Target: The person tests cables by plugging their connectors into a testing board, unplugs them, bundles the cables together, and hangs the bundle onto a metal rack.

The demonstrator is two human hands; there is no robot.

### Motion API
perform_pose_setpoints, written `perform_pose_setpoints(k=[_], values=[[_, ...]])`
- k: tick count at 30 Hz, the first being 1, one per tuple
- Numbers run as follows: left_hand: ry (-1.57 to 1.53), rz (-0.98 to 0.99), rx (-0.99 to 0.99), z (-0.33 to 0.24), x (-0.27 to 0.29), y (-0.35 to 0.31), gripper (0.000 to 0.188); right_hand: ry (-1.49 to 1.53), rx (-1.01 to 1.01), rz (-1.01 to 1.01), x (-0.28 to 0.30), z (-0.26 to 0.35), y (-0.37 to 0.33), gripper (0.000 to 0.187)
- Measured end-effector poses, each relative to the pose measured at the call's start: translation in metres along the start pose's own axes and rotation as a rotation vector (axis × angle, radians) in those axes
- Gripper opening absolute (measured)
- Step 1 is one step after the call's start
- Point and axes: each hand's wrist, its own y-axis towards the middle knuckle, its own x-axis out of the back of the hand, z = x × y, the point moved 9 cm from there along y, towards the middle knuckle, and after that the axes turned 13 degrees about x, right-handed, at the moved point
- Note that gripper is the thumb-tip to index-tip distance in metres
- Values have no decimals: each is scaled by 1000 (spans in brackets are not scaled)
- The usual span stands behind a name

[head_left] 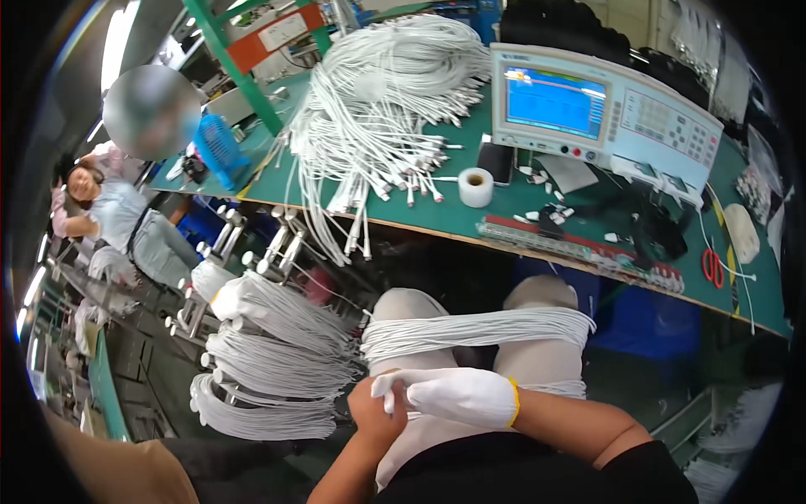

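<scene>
Across the lap, the white cable bundle runs left-right, just above both hands; bare left hand pinches the gloved right hand's glove fingertips.

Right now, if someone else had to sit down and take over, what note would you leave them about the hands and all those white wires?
Right hand: white glove on, lying across the lap and touching the left hand.
Left hand: bare, pinching the glove's fingertips; it grips no wire.
Wires: one white cable bundle lies across both knees. More bundles hang on the rack to the left. A big loose pile sits on the green bench, beside a tape roll and the tester with a blue screen.
Done: several bundles racked.
Left: the lap bundle and bench pile, as far as shown.
</scene>
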Motion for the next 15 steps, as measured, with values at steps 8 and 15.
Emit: perform_pose_setpoints(k=[8,15], values=[[-294,-516,538,94,87,46,28,-213,228,-592,119,70,-152,41],[-522,-284,211,30,51,157,22,-828,291,-714,115,75,-130,37]])
